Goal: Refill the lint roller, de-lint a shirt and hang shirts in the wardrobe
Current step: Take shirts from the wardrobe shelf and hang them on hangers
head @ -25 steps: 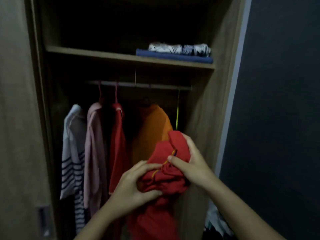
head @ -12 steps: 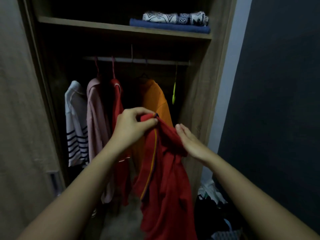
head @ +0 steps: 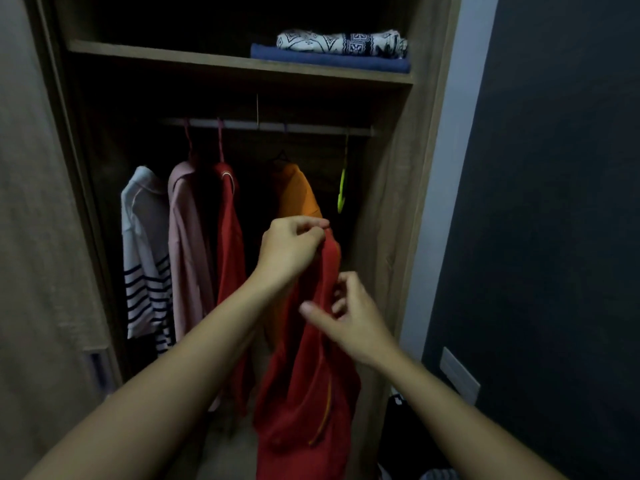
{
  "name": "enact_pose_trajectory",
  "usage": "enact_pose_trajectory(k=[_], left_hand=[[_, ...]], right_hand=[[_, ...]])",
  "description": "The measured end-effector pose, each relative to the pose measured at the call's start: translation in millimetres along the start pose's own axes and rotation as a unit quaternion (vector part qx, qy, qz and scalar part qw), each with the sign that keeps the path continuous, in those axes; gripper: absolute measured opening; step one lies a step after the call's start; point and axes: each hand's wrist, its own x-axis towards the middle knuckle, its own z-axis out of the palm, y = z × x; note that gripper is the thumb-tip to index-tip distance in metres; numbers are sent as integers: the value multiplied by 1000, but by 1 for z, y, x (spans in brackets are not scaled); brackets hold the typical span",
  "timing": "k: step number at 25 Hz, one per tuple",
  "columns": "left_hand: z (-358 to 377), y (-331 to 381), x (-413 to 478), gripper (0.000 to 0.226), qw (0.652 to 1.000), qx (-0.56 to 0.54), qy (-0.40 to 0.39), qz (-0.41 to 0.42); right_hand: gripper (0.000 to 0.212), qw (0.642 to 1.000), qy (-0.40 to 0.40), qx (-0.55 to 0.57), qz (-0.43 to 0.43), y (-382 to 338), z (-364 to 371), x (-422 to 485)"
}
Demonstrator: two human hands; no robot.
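A red shirt [head: 308, 386] with a thin orange stripe hangs down in front of the open wardrobe. My left hand [head: 291, 247] pinches its top end and holds it up. My right hand [head: 349, 317] is lower on the shirt's right edge, fingers curled on the cloth. On the rail [head: 270, 126] hang a white striped shirt [head: 145, 258], a pink shirt [head: 188, 244], a red shirt [head: 230, 237] and an orange shirt [head: 296, 195]. An empty yellow-green hanger [head: 342, 188] hangs at the rail's right end. No lint roller is in view.
Above the rail a wooden shelf [head: 173, 58] carries a folded blue cloth [head: 329, 62] with a patterned white one [head: 343, 43] on top. The wardrobe door [head: 38, 237] stands at the left, a dark wall [head: 554, 202] at the right. Clutter lies on the floor at lower right.
The red shirt went from a bunch in both hands to hanging long from my left hand, which rose. My right hand slid down to its right edge.
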Motion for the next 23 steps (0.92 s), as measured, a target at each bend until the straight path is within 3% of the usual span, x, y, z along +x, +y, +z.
enact_pose_trajectory(k=[3, 6, 9, 10, 13, 16, 17, 19, 21, 23], left_hand=[[-4, 16, -14, 39, 978, 181, -40, 96], [-22, 16, -5, 39, 933, 302, 62, 187], [-50, -3, 22, 24, 885, 420, 128, 155], [-59, -13, 27, 22, 867, 456, 132, 152], [-72, -46, 28, 19, 849, 466, 123, 216], [-70, -61, 29, 20, 857, 394, 105, 315], [-70, -63, 28, 23, 841, 400, 101, 349], [-73, -71, 26, 25, 774, 479, 94, 403], [-74, -82, 23, 29, 746, 523, 97, 401], [-68, -91, 17, 34, 764, 533, 99, 350]], right_hand=[[53, 998, -4, -61, -20, 13, 10, 1], [60, 996, -28, -86, -15, 35, -4, -2], [37, 998, -18, -58, -18, 49, -35, -1], [40, 1000, 8, -24, -12, 45, -48, 4], [52, 997, 74, 2, -13, 25, -85, 24], [48, 967, 62, -240, -65, 6, -99, 37], [44, 943, 53, -321, -69, 5, -97, 40], [43, 918, 51, -389, -63, 7, -88, 41], [47, 922, 38, -381, -56, 10, -75, 41], [51, 923, 13, -382, -47, 10, -63, 41]])
